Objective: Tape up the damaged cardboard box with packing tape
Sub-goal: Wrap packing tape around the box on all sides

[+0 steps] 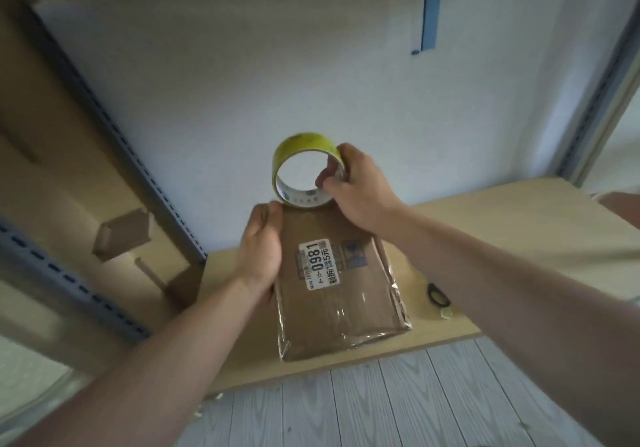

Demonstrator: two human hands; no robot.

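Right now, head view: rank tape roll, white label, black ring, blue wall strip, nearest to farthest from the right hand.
1. tape roll, held in the right hand
2. white label, below, on the box
3. black ring, right, on the table
4. blue strip, high on the wall

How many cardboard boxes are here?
2. One cardboard box lies on the table, held by the left hand, tape roll at its far end; a smaller box sits at the left. More may be hidden.
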